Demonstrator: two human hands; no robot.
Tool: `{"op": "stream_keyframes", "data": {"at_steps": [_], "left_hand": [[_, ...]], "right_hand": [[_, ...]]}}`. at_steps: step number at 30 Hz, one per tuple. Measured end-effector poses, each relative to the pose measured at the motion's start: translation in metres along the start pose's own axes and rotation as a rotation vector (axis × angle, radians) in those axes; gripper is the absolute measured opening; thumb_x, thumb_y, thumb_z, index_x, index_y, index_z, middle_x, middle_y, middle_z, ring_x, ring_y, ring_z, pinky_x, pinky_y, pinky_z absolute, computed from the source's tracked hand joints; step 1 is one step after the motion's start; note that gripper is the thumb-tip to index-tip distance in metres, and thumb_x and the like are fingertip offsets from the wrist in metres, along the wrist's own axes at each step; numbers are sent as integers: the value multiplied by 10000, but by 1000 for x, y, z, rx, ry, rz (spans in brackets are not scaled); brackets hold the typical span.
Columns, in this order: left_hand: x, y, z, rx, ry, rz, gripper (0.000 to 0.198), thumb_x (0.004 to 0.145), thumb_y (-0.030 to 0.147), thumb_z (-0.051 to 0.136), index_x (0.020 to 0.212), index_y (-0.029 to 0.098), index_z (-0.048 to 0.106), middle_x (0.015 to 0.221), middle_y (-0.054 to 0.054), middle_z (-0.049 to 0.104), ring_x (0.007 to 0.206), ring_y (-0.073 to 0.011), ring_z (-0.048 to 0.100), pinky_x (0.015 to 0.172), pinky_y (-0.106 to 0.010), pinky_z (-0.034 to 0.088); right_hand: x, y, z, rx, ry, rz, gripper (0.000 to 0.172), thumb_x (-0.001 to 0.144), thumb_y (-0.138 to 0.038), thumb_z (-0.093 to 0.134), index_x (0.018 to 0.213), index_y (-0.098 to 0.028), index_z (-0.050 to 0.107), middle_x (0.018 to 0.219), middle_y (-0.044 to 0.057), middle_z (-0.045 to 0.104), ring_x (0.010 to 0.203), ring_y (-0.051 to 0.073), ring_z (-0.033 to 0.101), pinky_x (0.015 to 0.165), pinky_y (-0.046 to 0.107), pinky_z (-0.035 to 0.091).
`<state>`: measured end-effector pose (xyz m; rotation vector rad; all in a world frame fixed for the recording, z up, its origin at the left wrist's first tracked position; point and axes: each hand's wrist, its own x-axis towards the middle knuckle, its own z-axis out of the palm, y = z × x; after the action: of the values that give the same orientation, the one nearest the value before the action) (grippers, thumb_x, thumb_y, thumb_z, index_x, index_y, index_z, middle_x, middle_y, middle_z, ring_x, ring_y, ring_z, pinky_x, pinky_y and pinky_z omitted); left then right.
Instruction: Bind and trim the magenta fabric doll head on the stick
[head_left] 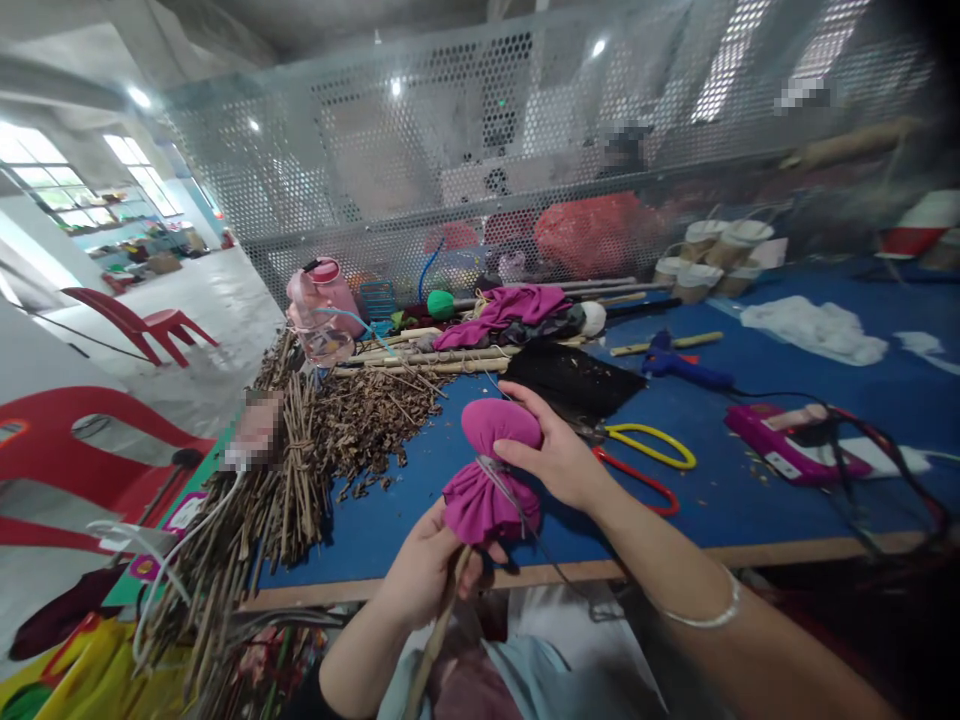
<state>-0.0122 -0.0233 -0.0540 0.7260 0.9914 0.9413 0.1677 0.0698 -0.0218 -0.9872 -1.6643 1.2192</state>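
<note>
A magenta cloth bundle (501,425) is in front of me, rounded like a ball at the top. Grey cord (495,468) is wound round its neck, and the cloth flares in pleats below. One loose end of the cord hangs down to the right. My left hand (427,565) is closed round the top of a wooden stick (435,640) and the lower cloth edge. Where the stick ends inside the cloth is hidden. My right hand (551,450) grips the rounded top, its thumb at the neck just above the cord.
Scissors (652,447) with yellow and red handles lie right of my hands, beside black cloth (574,380). Bundled twigs (300,480) and dried bits (382,420) cover the left. A blue glue gun (686,365), a magenta box (787,450) with cables and white stuffing (814,330) lie right.
</note>
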Motion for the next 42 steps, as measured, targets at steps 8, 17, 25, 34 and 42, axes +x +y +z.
{"op": "stream_keyframes", "data": {"at_steps": [8,17,25,34,42], "left_hand": [[22,50,-13,113,34,356,580,766,466,628,1284,258,469,1222,-76,558,1047,-216,559,858,-315,454],[48,57,18,301,0,401,460,779,416,653,1146,155,562,1089,-83,599,993,-214,557,891,-312,436],[37,29,17,173,-105,205,530,714,378,736,1140,135,532,943,-66,638,800,-159,589,763,-283,464],[23,22,6,498,186,352,427,886,419,503,1249,201,445,1011,-48,622,884,-170,554,856,-295,420],[15,20,20,413,188,358,437,881,401,512,1251,169,497,1170,-78,598,1085,-215,522,951,-285,373]], "right_hand": [[-14,-6,20,-53,-40,-100,481,724,-298,683,1159,-220,496,1134,38,572,983,190,569,871,302,458],[-14,-10,23,-75,83,-129,407,715,-277,662,1082,-200,502,1055,45,581,937,194,570,862,331,460],[-4,5,15,207,241,33,670,720,-390,669,1265,-243,307,1158,75,535,912,181,571,818,328,467],[-55,5,24,88,-214,360,477,738,-344,676,1129,-194,449,815,6,571,672,125,507,607,254,421],[-37,1,34,-133,59,101,155,828,-309,542,752,-184,593,731,21,583,702,165,526,668,280,427]]}}
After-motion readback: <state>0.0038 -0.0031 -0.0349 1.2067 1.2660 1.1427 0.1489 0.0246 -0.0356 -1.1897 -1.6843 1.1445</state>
